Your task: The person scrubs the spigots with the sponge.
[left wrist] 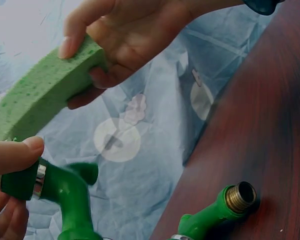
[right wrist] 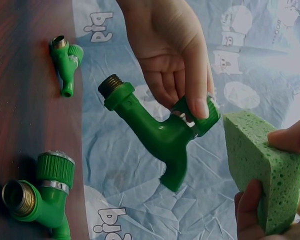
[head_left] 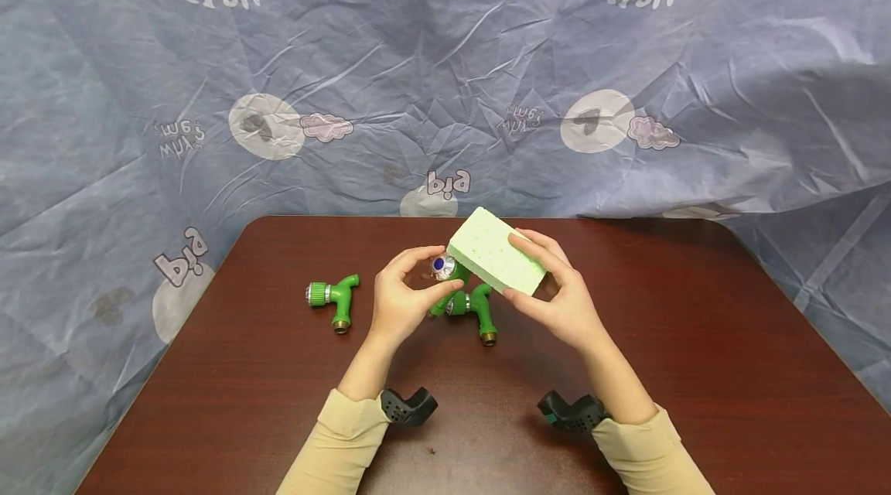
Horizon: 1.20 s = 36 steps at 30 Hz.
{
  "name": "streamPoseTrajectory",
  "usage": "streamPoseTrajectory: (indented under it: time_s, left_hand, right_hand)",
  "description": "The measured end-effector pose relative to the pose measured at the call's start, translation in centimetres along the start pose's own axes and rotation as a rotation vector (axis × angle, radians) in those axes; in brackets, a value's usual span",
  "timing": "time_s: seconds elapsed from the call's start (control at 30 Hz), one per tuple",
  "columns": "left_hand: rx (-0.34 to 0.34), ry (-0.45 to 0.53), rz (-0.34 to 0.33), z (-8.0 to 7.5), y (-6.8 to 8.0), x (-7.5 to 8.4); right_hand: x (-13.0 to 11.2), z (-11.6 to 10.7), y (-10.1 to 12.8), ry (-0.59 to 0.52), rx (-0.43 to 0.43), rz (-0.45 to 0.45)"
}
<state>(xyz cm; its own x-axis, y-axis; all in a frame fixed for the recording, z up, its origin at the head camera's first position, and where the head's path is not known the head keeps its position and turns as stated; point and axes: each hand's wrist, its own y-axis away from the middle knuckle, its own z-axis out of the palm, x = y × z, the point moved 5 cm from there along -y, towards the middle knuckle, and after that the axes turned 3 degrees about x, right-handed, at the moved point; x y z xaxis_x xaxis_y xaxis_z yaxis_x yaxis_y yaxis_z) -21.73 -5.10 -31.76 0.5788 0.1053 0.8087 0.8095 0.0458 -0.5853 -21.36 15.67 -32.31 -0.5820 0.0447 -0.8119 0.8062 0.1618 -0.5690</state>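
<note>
My left hand (head_left: 404,294) pinches a green tap (right wrist: 160,135) by its ribbed knob, holding it up above the table. The tap's threaded brass end (right wrist: 110,86) points up and left in the right wrist view. In my right hand (head_left: 557,294) is a light green sponge (head_left: 496,251), gripped by one end between thumb and fingers. The sponge's far end comes right up to the tap's knob (left wrist: 20,182). In the head view, the left hand and sponge hide part of the held tap.
A second green tap (head_left: 343,302) lies on the brown table (head_left: 278,402) to the left. Another green tap (head_left: 482,317) lies below the hands, partly covered. Behind the table hangs a blue-grey printed cloth (head_left: 418,69).
</note>
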Motion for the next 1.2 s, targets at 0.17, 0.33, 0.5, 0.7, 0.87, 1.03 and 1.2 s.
streamPoseTrajectory:
  time_s: [0.17,0.33,0.5,0.7,0.87,1.03,1.2]
  left_hand:
    - [-0.011,-0.047,0.038,0.1,0.1,0.1]
    - [-0.032,-0.025,0.032,0.3,0.1,0.0]
    - [-0.023,-0.002,-0.009,0.4,0.2,-0.1]
    - [0.006,0.002,-0.046,0.3,0.2,-0.4]
    - [0.006,-0.014,-0.047,0.3,0.3,-0.3]
    - [0.003,-0.062,-0.030,0.3,0.3,0.0]
    - [-0.001,-0.014,-0.057,0.3,0.2,-0.2]
  right_hand:
    - [-0.4,0.6,0.1,0.016,-0.065,-0.041]
    - [-0.5,1.2,0.3,0.076,-0.132,-0.078]
    - [-0.1,1.2,0.3,0.061,-0.147,-0.058]
    - [0.4,0.3,0.1,0.097,-0.014,-0.007]
    - [0.1,0.9,0.2,0.054,-0.087,-0.062]
    - [0.2,1.9,0.4,0.016,-0.204,-0.083]
    - [0.9,0.8,0.2,0.039,-0.093,-0.035]
